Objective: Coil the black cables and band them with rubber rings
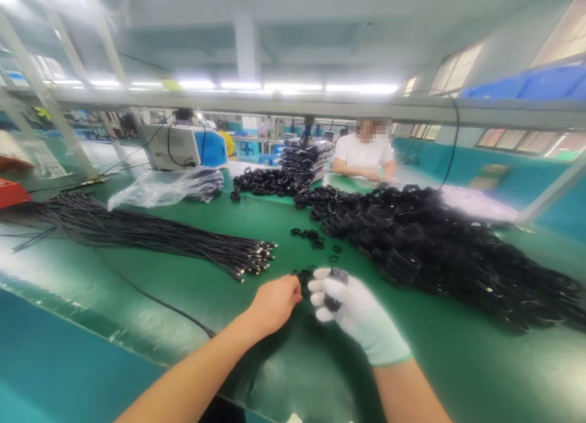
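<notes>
- Nearest the camera, two forearms [196, 362] reach in over the green surface [183, 282], cut off by the lower edge.
- Right hand [361, 319], in a white glove: fingers curled around a black bundle [339, 275], which they partly cover.
- Left hand [274, 304], bare, just beside it: fingers bent inward, tips hidden, so I cannot tell whether they pinch anything.
- Small black rings [315, 238] lie beyond the hands; nearer dark pieces are partly blocked by the fingers.
- Clear plastic bag [146, 190], beyond and left of the hands: black items show inside its right end, blurred.
- Black cables [169, 231] left of the hands, their far ends hard to separate.
- Large black pile [412, 234] right of the hands, running out of view.
- Blue bins [540, 84] high on the right; contents hidden.
</notes>
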### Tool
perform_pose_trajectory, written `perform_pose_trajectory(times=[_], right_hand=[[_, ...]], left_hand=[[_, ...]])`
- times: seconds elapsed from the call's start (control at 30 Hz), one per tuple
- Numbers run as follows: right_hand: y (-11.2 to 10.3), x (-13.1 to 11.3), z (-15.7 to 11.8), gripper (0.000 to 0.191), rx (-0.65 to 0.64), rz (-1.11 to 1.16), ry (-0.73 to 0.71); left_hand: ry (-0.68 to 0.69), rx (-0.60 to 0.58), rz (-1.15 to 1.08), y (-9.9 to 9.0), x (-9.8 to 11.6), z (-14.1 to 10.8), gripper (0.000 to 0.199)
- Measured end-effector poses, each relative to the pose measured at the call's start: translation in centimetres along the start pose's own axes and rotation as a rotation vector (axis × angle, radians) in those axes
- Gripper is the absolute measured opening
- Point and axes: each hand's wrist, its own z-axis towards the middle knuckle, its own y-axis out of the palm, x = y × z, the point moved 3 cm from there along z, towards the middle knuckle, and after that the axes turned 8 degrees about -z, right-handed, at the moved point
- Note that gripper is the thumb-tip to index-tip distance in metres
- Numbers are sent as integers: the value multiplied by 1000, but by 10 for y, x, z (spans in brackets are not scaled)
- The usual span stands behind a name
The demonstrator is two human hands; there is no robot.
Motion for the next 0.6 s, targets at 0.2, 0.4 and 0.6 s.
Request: perform_pose_trajectory(times=[0.2, 0.4, 0.6], right_hand=[[17, 15, 6, 45, 34, -110, -77], [31, 27, 7, 41, 107, -52, -89], [34, 32, 2, 36, -263, 284, 63]], left_hand=[[-162, 0, -923, -7, 13, -19, 19], [-208, 136, -910, 6, 11, -26, 19], [-149, 147, -822, 2, 3, -37, 24]])
